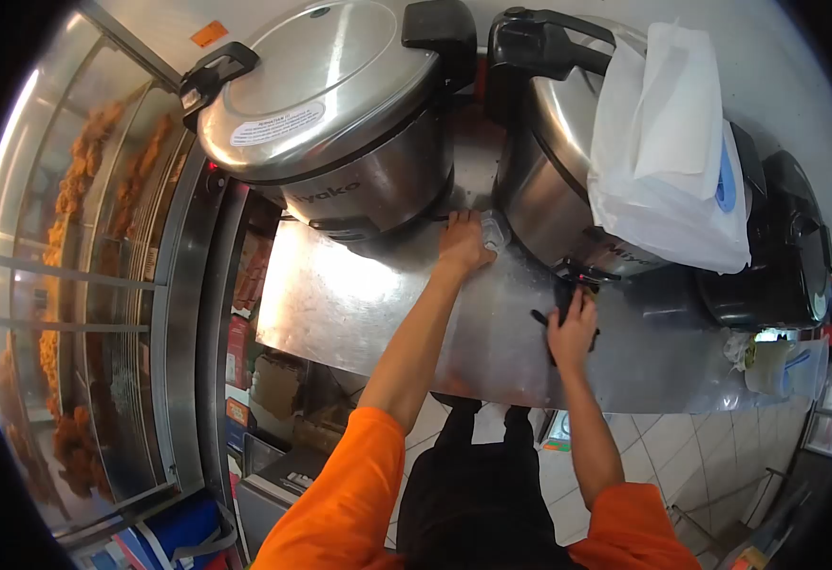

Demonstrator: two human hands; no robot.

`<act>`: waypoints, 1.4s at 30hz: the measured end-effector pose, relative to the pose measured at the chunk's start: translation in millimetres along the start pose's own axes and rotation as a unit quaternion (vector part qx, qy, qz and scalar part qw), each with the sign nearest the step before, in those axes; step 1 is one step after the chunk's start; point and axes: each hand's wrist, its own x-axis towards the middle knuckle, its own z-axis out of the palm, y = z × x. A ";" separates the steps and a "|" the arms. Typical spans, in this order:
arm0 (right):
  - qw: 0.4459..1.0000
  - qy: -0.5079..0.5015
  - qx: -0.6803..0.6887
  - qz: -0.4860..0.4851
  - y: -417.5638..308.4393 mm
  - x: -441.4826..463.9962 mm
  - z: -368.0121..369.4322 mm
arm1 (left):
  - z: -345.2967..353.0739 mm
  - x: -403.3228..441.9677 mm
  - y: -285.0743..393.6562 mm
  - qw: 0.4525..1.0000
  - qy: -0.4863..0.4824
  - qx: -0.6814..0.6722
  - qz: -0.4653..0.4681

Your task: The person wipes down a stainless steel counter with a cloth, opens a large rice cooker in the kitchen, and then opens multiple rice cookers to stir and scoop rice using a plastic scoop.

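My left hand (464, 243) reaches in between two steel rice cookers, closed on a small clear plastic cup (496, 230) near the table surface. Part of the cup is hidden behind the fingers. My right hand (574, 329) is low in front of the right rice cooker (549, 161), its fingers closed around a black object (560, 306); the hand covers much of it, so its kind is unclear. Over the right cooker's lid hangs a white plastic bag (658, 161). The large left rice cooker (368, 195) stands with its lid down.
Both cookers rest on a steel table (387, 323). At the left is a glass display case (27, 294) with fried food inside. A black pot-like appliance (767, 285) and a clear plastic container (788, 369) stand at the right. Below lies a tiled floor (663, 442).
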 end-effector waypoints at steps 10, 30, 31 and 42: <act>0.988 -0.052 0.147 0.017 -83.8 0.3 26.9 | -69.1 -98.9 -26.2 0.995 0.070 -0.065 0.002; 0.933 -0.213 0.210 -0.201 -260.6 1.7 103.3 | -155.4 -435.6 -101.5 0.917 0.218 -0.084 -0.323; 0.899 -0.232 0.234 -0.287 -286.4 -25.8 85.6 | -161.6 -438.9 -101.4 0.918 0.215 -0.083 -0.322; 0.695 -0.495 0.520 0.041 -242.6 -101.9 -55.7 | -226.3 -461.6 -96.3 0.869 0.331 -0.125 -0.345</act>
